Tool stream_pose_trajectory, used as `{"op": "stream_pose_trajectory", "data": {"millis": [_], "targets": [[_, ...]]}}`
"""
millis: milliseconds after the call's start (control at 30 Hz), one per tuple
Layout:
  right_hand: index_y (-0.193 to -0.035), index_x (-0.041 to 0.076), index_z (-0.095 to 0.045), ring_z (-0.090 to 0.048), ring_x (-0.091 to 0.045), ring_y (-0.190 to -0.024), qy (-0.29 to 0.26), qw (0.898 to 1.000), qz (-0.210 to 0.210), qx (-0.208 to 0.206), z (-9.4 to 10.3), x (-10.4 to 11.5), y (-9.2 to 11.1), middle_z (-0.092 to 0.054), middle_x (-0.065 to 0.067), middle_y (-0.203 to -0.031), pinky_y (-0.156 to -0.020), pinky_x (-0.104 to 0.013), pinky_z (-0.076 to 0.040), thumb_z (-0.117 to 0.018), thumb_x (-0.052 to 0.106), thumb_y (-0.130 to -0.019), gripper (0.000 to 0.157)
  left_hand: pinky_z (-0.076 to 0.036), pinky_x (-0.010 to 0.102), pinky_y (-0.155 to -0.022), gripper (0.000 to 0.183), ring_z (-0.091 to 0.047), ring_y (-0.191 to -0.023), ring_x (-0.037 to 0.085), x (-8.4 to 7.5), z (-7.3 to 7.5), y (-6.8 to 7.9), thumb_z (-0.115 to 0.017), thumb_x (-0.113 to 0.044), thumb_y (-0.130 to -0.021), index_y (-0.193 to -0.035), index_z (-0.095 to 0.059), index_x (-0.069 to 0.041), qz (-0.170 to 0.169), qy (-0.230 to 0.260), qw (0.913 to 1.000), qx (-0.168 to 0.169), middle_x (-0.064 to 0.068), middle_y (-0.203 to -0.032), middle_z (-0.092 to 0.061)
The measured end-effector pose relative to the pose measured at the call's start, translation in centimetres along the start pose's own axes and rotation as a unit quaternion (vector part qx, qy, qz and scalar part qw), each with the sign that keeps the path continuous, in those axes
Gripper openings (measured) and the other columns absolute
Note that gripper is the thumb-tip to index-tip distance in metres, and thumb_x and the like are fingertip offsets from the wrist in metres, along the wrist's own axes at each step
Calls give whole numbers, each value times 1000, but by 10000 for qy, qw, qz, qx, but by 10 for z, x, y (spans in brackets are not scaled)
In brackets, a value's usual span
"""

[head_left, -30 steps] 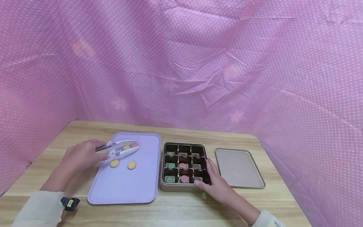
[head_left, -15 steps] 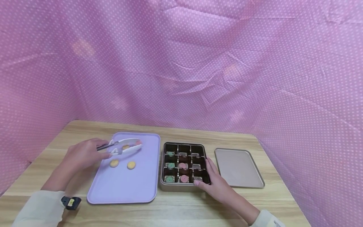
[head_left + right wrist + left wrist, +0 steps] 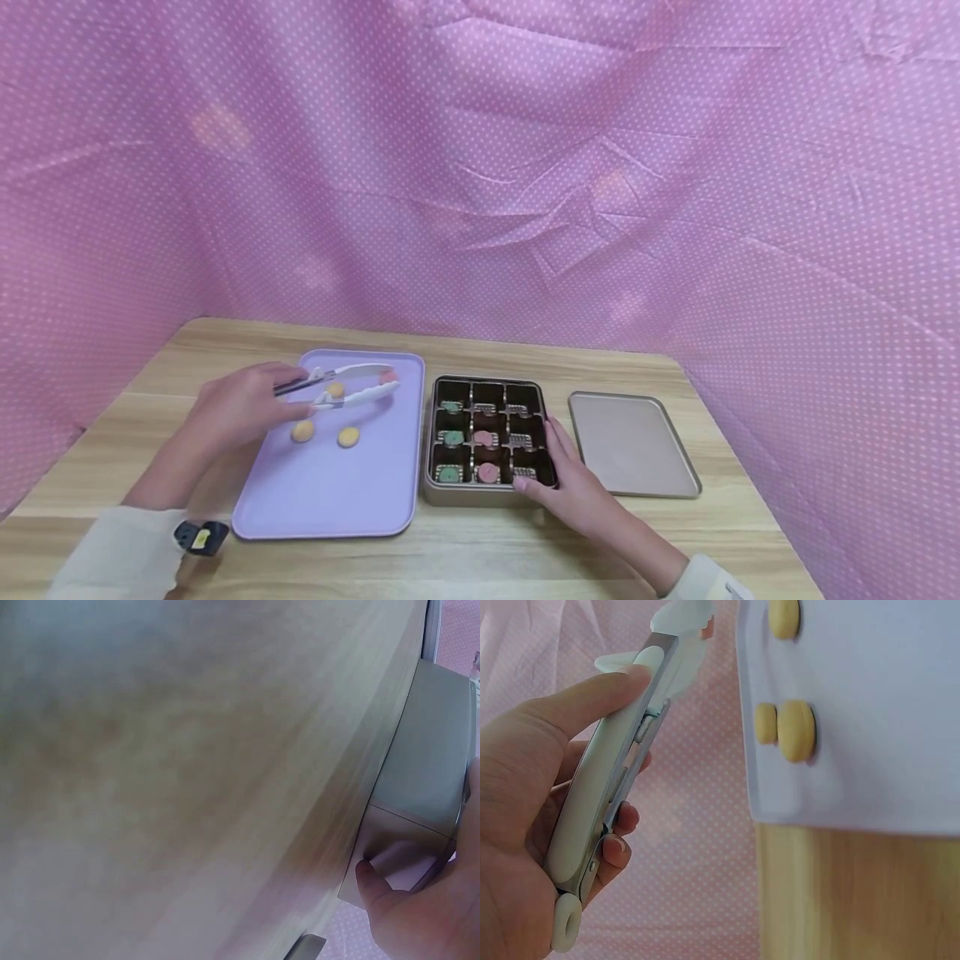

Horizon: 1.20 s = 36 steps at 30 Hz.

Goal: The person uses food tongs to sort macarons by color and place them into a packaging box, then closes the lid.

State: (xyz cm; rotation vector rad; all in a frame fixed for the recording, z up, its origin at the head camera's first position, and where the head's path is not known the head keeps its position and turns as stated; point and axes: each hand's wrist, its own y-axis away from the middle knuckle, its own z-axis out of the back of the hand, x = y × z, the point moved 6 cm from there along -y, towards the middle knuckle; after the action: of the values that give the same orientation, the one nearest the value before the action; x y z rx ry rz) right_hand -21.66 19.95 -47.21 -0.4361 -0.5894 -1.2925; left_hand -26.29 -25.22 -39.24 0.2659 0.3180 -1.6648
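My left hand [image 3: 243, 408] grips a pair of tongs [image 3: 604, 769] with white heads, raised above the lilac tray [image 3: 330, 500]. A round pink macaron-like cookie [image 3: 388, 377] sits between the tong tips. Below lie three yellow cookies, one [image 3: 348, 437] apart from the others on the tray. Over at the tin box [image 3: 480, 498], my right hand [image 3: 573, 493] holds the near right corner, thumb on the front wall and fingers along the right side. Green cookies [image 3: 450, 474] fill the box's left column of compartments. Pink cookies [image 3: 487, 472] are in the middle column.
A flat metal lid [image 3: 632, 443] lies on the wooden table [image 3: 495, 558] to the right of the box. Pink dotted cloth [image 3: 480, 208] hangs behind the table and on both sides. Tray and box stand side by side with a narrow gap.
My left hand has moved to the right across the tray, carrying the tongs with the pink cookie. My right hand and the box have stayed put.
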Motion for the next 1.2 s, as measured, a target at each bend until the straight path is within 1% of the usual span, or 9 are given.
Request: {"op": "stream_pose_trajectory", "data": {"millis": [133,300,533,600,800,900,1033,1133,1200], "targets": [[-163,24,-4,-27,-43,-150,3,10000,4,0,0,0,0,3,6,-171,-117,-63,-28,-66,69,-85,109,-40,72,-97,73,-51,-131,49,-11,1,0,-72,-62,-83,-139,-62,-15,-188,-18,9997,-152,21,-144,-56],[-163,23,-3,-26,-42,-150,25,10000,-15,0,0,-1,0,2,2,-171,-117,-63,-28,-65,69,-85,110,-46,66,-94,70,-56,-126,45,-23,1,-1,-74,-59,-82,-136,-64,-16,-369,33,9988,-326,19,-142,-59],[-163,25,-5,-28,-43,-149,-5,10000,5,-18,1,0,0,1,1,-171,-116,-64,-29,-66,69,-85,109,-45,69,-93,68,-57,-126,44,-39,-1,-8,-76,-59,-81,-136,-65,-20,-488,-24,9983,-307,15,-142,-60],[-163,25,-5,-28,-44,-149,-31,10000,25,-18,1,1,0,1,2,-171,-116,-64,-29,-66,68,-85,108,-46,68,-92,67,-58,-125,43,-45,-2,-10,-76,-58,-80,-136,-65,-21,-562,-30,9979,-309,13,-142,-61],[-163,24,-4,-27,-44,-149,-3,10000,13,1,0,1,0,2,2,-171,-116,-64,-29,-66,68,-85,109,-48,65,-91,65,-57,-128,39,-64,-7,-15,-76,-57,-81,-134,-67,-21,-876,-75,9954,-378,8,-140,-63],[-163,24,-4,-28,-44,-149,18,10000,-7,9,0,0,0,2,2,-171,-116,-64,-29,-65,68,-85,109,-47,64,-96,65,-55,-131,37,-73,-10,-19,-76,-57,-81,-135,-66,-21,-955,-38,9947,-370,6,-140,-63],[-163,24,-4,-28,-44,-149,-1,10000,1,4,-1,0,0,1,1,-171,-116,-64,-29,-66,68,-85,108,-45,62,-102,64,-56,-132,34,-84,-15,-24,-77,-54,-80,-134,-66,-21,-1068,54,9935,-393,5,-139,-64],[-163,24,-5,-29,-44,-149,-16,10000,-18,-7,0,1,0,0,0,-171,-116,-63,-30,-67,67,-85,108,-47,60,-102,64,-58,-130,33,-92,-21,-30,-77,-53,-80,-134,-67,-20,-1191,77,9921,-376,5,-138,-65],[-163,24,-6,-30,-44,-148,-30,10000,-28,-14,0,2,-1,0,1,-171,-116,-63,-30,-67,67,-85,108,-49,58,-100,64,-60,-128,32,-96,-25,-35,-78,-53,-79,-133,-67,-21,-1207,92,9921,-327,3,-138,-65]]}}
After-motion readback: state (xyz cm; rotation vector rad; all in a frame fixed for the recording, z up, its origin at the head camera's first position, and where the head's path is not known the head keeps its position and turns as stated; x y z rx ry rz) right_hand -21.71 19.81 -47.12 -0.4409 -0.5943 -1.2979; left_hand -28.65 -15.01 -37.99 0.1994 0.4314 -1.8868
